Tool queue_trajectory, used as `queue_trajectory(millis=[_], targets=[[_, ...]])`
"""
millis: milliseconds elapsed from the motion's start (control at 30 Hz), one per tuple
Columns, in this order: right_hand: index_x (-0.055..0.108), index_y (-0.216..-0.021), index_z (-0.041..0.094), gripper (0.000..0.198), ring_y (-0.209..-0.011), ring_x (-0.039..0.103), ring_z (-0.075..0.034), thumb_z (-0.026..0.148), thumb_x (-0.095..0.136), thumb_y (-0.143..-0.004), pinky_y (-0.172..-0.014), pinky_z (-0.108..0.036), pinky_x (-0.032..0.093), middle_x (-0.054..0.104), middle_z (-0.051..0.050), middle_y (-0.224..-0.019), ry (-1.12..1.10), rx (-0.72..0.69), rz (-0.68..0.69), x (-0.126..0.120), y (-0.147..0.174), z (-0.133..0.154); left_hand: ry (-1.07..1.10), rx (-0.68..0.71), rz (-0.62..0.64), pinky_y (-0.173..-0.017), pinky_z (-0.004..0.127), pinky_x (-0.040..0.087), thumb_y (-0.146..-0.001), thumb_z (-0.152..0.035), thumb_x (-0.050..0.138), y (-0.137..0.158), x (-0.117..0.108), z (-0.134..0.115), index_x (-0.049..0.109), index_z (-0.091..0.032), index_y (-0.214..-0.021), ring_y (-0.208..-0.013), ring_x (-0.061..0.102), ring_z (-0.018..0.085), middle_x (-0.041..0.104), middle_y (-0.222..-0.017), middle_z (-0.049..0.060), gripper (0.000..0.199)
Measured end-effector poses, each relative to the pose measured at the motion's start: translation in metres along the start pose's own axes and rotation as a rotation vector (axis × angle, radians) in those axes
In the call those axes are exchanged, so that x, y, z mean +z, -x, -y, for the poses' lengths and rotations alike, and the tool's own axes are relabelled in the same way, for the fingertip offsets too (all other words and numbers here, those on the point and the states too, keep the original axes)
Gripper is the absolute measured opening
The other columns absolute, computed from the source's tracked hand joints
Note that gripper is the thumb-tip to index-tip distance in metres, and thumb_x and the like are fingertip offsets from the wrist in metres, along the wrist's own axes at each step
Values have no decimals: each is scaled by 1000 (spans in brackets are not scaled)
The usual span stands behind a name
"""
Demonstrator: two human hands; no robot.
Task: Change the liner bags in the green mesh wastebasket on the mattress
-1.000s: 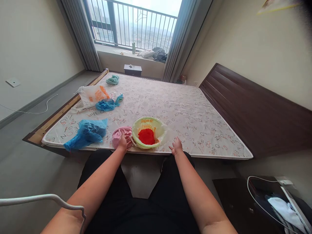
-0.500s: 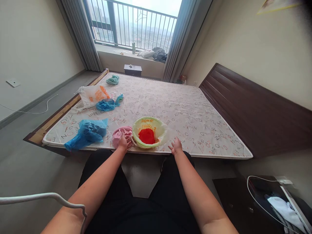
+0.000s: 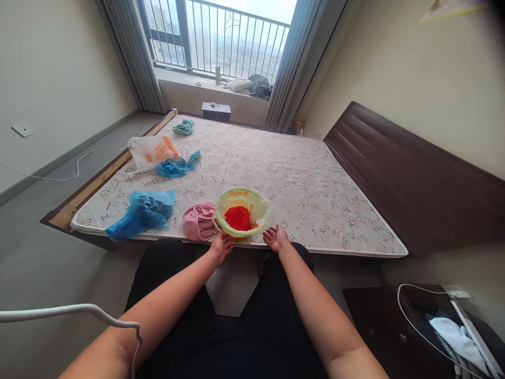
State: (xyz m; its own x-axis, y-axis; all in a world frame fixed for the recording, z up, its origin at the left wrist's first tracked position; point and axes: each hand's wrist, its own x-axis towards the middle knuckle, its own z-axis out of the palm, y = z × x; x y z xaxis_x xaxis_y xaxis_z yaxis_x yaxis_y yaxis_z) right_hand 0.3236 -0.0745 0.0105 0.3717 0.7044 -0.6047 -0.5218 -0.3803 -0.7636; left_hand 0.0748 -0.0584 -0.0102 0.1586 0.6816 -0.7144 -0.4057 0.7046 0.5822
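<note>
A pale yellow-green basket (image 3: 221, 204) lined with a clear plastic bag stands near the mattress's front edge. Something bright red (image 3: 238, 218) lies inside it. My left hand (image 3: 222, 246) is at the basket's lower left front, fingers apart; whether it touches the basket I cannot tell. My right hand (image 3: 276, 238) is beside the basket's right side, palm up with fingers spread, holding nothing. A folded pink cloth (image 3: 198, 222) lies against the basket's left side.
Left on the mattress (image 3: 315, 210) lie a blue plastic bag (image 3: 148, 210), another blue bag (image 3: 173, 167), a white bag with orange print (image 3: 152, 152) and a teal cloth (image 3: 183, 127). A dark headboard (image 3: 410, 173) rises at right. A white cable (image 3: 79, 310) crosses the lower left.
My left hand has moved right, off the pink cloth to the basket's front. My right hand has shifted left toward the basket and turned palm up. The basket has stayed in place.
</note>
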Motion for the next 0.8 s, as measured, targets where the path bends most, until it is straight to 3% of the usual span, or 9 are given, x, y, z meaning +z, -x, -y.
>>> queue_trajectory(millis=[133,267,467,567,667,733,800], targets=[[58,-95,23,20,-72,69,-17,40,50,-101,-64,-29,56,70,-4,-84,-88,105,84,10,14,-2,127,-64,19,-59,26,53,-103,-56,51,10,4,-5,56,-20,-97,-75,72,17,72,-90,6,36],[62,-97,23,5,-70,69,-14,25,65,-93,-61,-24,56,73,-1,-82,-197,59,131,15,21,-1,228,-58,34,-62,25,55,-103,-49,59,16,7,-7,57,-19,-94,-76,71,15,70,-89,4,31],[64,-94,24,35,-83,73,-14,22,90,-70,-72,-25,62,78,2,-95,-216,-75,325,18,27,-2,343,30,-13,-58,22,53,-100,-31,69,15,10,-18,63,-17,-94,-66,67,11,67,-81,1,17],[65,-95,24,39,-78,73,-14,21,92,-66,-65,-24,62,78,3,-92,-240,-113,304,26,35,-7,370,33,-15,-57,23,54,-99,-29,71,13,10,-23,64,-16,-95,-65,67,12,66,-78,1,15],[64,-92,23,34,-59,65,-10,22,89,-70,-48,-18,54,73,5,-77,-277,-115,243,34,45,-12,375,48,-22,-58,22,54,-95,-20,74,9,10,-26,64,-16,-93,-62,65,11,65,-73,0,11],[62,-90,22,31,-51,60,-9,26,88,-73,-41,-18,48,69,5,-69,-260,-94,220,35,51,-15,377,92,-30,-57,20,52,-89,-12,75,5,9,-30,63,-17,-92,-60,63,9,65,-73,-2,14],[60,-88,22,30,-52,63,-12,33,86,-77,-42,-21,51,67,4,-65,-229,-90,202,33,54,-17,367,172,-44,-58,19,52,-82,-5,76,0,8,-36,61,-17,-91,-60,64,9,67,-76,-2,21]])
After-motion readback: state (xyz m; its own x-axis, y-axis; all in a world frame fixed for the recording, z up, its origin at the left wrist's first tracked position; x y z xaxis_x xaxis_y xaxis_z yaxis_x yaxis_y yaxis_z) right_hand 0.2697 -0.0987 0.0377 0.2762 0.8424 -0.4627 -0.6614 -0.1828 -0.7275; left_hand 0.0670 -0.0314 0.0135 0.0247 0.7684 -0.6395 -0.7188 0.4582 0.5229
